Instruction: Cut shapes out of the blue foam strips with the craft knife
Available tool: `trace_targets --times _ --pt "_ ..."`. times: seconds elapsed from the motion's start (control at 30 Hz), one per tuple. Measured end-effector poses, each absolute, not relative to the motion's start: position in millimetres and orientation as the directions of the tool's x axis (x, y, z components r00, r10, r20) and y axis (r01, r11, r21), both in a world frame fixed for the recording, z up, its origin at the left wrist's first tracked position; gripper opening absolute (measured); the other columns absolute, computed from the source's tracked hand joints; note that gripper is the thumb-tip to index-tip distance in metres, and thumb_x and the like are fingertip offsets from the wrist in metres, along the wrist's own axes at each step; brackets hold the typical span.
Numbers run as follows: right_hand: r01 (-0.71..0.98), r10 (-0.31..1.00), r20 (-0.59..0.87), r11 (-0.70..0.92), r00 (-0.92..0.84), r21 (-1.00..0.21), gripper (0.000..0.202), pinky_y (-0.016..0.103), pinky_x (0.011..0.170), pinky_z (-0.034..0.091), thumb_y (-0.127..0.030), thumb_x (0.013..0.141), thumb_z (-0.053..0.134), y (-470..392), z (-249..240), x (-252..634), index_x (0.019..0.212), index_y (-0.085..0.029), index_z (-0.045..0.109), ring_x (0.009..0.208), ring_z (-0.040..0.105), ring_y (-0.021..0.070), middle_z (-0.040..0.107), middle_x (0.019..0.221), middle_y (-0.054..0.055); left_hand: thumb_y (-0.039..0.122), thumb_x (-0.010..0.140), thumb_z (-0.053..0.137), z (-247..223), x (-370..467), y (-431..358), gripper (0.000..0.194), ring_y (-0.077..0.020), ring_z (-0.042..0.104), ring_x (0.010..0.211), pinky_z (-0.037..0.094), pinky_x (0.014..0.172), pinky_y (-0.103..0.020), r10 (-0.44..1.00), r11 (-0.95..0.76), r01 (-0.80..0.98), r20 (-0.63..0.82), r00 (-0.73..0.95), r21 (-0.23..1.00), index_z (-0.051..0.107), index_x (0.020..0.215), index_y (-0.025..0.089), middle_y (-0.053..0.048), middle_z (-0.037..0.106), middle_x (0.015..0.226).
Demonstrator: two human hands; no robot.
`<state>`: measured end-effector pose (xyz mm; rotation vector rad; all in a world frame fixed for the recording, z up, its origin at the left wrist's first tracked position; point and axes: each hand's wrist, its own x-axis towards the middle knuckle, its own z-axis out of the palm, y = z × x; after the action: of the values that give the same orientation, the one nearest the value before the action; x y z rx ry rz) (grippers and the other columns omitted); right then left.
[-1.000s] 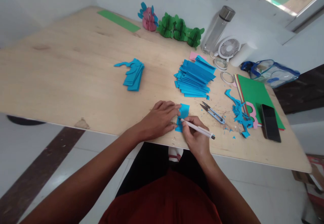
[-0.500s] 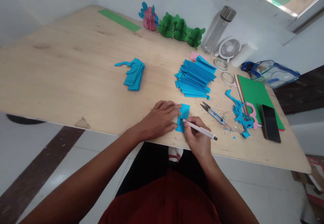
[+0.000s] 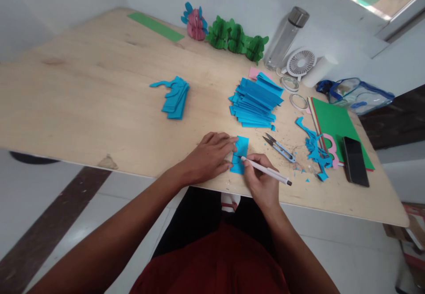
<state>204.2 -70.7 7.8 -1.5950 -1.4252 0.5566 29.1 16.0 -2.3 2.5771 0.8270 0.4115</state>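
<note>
A small blue paper piece lies near the table's front edge. My left hand rests flat across its left side, fingers stretched out and fingertips touching it. In my right hand is a white pen with a dark end, pinched near its tip. That tip points at the middle of the blue piece; whether it touches cannot be told. Part of the piece is hidden under my left fingers. Thread snips with dark blades lie just right of the piece.
Blue paper strips are heaped behind my hands, cut blue pieces to the left. Blue scraps, green sheets and a phone lie at right. Green paper figures, a bottle and a fan line the wall.
My right hand and the pen have shifted slightly to the right, the pen tip moving a little with them. My left hand and the paper stay where they were.
</note>
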Motion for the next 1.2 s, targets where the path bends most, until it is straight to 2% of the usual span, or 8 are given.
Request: trace_targets --times 0.3,0.5,1.2 --pt "0.513 0.955 0.186 0.042 0.233 -0.857 0.012 0.026 0.059 0.046 -0.032 0.088 0.060 -71.7 5.7 208.6 0.087 -0.021 0.064 0.064 0.058 0.0147 0.066 0.076 0.001 0.027 0.090 0.051 -1.9 29.0 16.0 0.028 -0.0282 0.039 0.135 0.029 0.111 -0.048 0.599 -0.752 0.484 0.158 0.785 0.447 0.058 0.116 0.022 -0.009 0.051 0.146" --pt "0.528 0.960 0.197 0.065 0.198 -0.847 0.011 0.027 0.062 0.048 -0.031 0.089 0.059 -66.4 3.5 208.5 0.087 -0.021 0.063 0.068 0.060 0.0156 0.067 0.077 0.002 0.026 0.090 0.053 -1.9 29.0 16.0 0.017 -0.0283 0.039 0.135 0.028 0.112 -0.049 0.585 -0.763 0.474 0.158 0.796 0.439 0.063 0.103 0.024 -0.005 0.054 0.144" --pt "0.517 0.964 0.184 0.060 0.192 -0.854 0.010 0.026 0.062 0.047 -0.030 0.088 0.059 -64.3 2.0 209.5 0.085 -0.022 0.063 0.067 0.060 0.0148 0.068 0.077 0.001 0.027 0.090 0.052 -5.1 28.6 16.2 0.028 -0.0290 0.041 0.134 0.031 0.111 -0.048 0.594 -0.766 0.485 0.174 0.785 0.422 0.058 0.117 0.020 -0.009 0.051 0.148"
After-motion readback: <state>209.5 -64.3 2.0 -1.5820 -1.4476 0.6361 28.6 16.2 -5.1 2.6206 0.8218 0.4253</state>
